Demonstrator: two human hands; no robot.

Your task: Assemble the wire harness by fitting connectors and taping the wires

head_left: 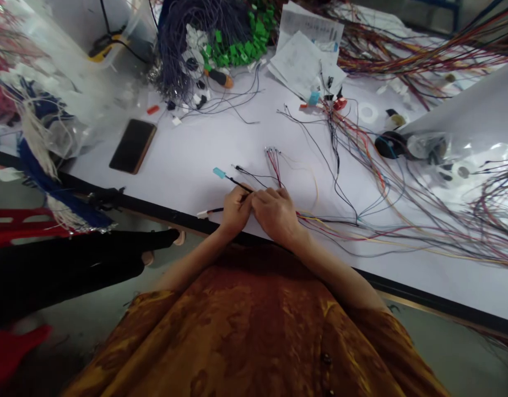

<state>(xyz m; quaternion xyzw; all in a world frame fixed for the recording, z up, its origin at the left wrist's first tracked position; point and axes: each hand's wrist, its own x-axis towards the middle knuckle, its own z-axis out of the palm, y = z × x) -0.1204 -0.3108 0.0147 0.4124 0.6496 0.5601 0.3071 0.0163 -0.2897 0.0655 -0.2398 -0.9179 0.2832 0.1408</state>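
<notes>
Close together at the table's front edge, my left hand [236,210] and my right hand [275,214] are both closed on a wire harness [241,184]. A dark sleeved stretch of it sticks out past my left fingers and ends in a light blue connector [219,172]. Below my left hand, another dark branch ends in a white connector [202,214]. Beyond my right knuckles, dark red wires [274,162] with bare metal terminals fan out. Coloured wires [328,221] trail off to the right from under my right hand. My fingertips hide the exact spot being gripped.
A phone [133,146] lies at the left. Dark wires with green connectors [241,47] are heaped at the back, near an orange-and-black screwdriver [221,78]. Paper sheets [306,60] lie behind. Wire bundles [403,187] cover the right side. A person's dark-clothed leg [72,264] is at left.
</notes>
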